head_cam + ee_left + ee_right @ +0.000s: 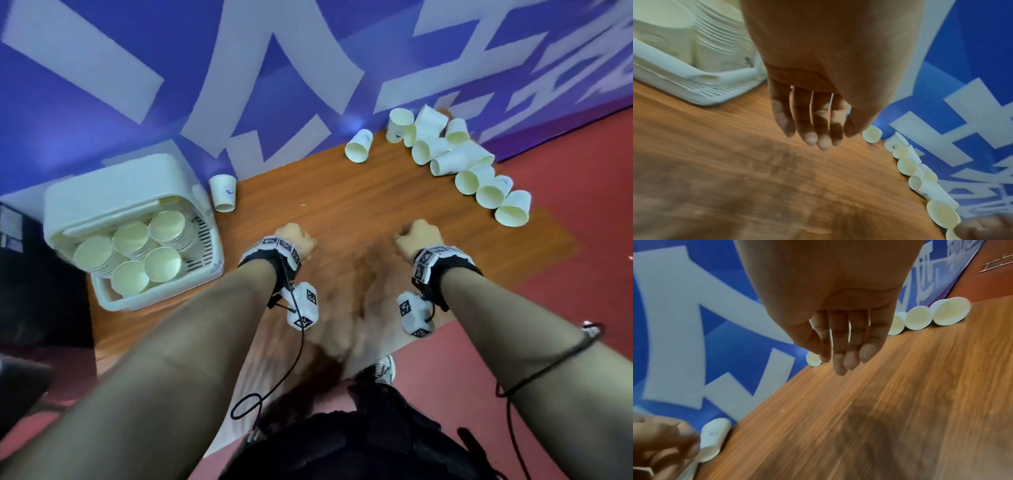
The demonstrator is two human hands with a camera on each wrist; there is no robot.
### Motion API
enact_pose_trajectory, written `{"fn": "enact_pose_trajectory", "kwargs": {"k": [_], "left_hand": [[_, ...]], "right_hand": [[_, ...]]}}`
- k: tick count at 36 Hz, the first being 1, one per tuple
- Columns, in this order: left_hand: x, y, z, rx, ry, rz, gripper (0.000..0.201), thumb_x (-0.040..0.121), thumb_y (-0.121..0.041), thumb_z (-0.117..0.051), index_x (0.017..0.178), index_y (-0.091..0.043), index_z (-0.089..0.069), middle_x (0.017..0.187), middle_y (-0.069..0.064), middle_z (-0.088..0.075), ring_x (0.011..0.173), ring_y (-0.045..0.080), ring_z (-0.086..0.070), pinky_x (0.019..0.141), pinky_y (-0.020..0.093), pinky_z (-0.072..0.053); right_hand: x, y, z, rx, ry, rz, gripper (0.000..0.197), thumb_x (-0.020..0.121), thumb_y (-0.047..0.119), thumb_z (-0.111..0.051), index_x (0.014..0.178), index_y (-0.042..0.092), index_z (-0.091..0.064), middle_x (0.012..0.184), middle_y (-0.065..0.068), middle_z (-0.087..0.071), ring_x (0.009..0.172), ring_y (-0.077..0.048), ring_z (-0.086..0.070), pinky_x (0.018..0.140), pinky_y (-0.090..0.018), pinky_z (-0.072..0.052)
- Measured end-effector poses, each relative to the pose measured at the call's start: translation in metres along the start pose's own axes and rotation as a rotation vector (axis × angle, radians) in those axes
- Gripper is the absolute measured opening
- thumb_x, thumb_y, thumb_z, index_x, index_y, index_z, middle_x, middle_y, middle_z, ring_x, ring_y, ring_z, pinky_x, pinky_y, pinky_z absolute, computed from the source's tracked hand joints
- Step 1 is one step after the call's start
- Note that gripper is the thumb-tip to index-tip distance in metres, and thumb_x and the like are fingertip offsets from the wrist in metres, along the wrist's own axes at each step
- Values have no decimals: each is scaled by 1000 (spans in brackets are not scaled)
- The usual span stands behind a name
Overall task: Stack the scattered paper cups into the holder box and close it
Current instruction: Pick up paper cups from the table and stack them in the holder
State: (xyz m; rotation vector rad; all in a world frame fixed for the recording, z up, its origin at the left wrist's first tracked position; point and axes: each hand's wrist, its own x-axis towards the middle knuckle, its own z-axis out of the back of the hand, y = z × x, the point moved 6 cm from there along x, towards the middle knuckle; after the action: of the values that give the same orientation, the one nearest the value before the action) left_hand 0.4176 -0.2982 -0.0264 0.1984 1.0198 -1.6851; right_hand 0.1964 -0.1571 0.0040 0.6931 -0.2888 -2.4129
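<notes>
The white holder box (202,274) stands at the table's left with its lid (113,185) swung up, and several stacks of paper cups (132,238) fill it. Scattered cups (445,150) lie heaped on their sides at the back right, and one more cup (358,145) lies just left of the heap. A single cup (223,192) stands upside down beside the box. My left hand (298,240) and right hand (416,236) hover side by side over the middle of the table. Both are empty, with fingers (812,129) and fingers (846,352) hanging loosely.
The wooden table (342,205) butts against a blue wall banner (171,68) with white lettering. Red floor (582,171) lies to the right. Something dark (34,291) sits left of the box. The row of cups (949,311) reaches the table's right edge.
</notes>
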Motion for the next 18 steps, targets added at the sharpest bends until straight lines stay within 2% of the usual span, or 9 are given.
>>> {"fn": "enact_pose_trajectory", "kwargs": {"k": [4, 7, 9, 11, 13, 16, 18], "left_hand": [[30, -69, -35, 22, 5, -34, 28, 93, -27, -56, 82, -10, -75, 75, 5, -77, 77, 26, -74, 77, 38, -62], [57, -114, -68, 8, -17, -11, 25, 94, -24, -56, 86, -9, -73, 77, 6, -77, 69, 23, -70, 73, 34, -60], [72, -141, -95, -1, -10, 23, 23, 96, -20, -53, 88, -7, -71, 79, 7, -76, 63, 21, -64, 69, 30, -56], [87, -167, -124, -10, 27, 53, 24, 98, -15, -51, 84, -5, -68, 80, 12, -73, 64, 22, -62, 67, 30, -52], [98, -195, -152, 20, 49, 61, 20, 97, -18, -57, 86, -6, -70, 84, 12, -75, 72, 27, -68, 70, 32, -56], [109, -238, -186, 99, 63, 31, 16, 92, -20, -61, 93, -8, -73, 91, 13, -76, 89, 31, -74, 81, 42, -61], [113, -268, -204, 160, 76, -13, 12, 90, -18, -60, 86, -16, -71, 94, 11, -75, 88, 29, -73, 81, 40, -61]], "right_hand": [[44, -58, 36, 14, -31, -43, 19, 93, 23, -55, 92, 10, -69, 90, -16, -67, 74, -31, -58, 71, -31, -52], [82, -101, 63, 16, -57, -36, 20, 91, 20, -53, 83, 9, -67, 87, -18, -67, 68, -31, -55, 63, -29, -45], [105, -131, 81, 8, -58, -30, 16, 89, 19, -53, 83, 9, -64, 86, -17, -65, 69, -32, -54, 63, -30, -43], [128, -162, 99, -6, -59, -17, 17, 88, 20, -53, 95, 9, -64, 91, -15, -63, 77, -33, -57, 66, -32, -46], [151, -194, 119, -63, -74, -13, 25, 88, 22, -54, 109, 9, -60, 106, -15, -58, 89, -35, -59, 69, -34, -47], [181, -241, 143, -137, -113, -43, 40, 89, 23, -57, 127, 15, -51, 125, -15, -42, 106, -39, -52, 72, -39, -44], [199, -265, 151, -148, -141, -48, 47, 88, 24, -59, 133, 19, -46, 126, -15, -38, 112, -38, -46, 70, -39, -43]]}}
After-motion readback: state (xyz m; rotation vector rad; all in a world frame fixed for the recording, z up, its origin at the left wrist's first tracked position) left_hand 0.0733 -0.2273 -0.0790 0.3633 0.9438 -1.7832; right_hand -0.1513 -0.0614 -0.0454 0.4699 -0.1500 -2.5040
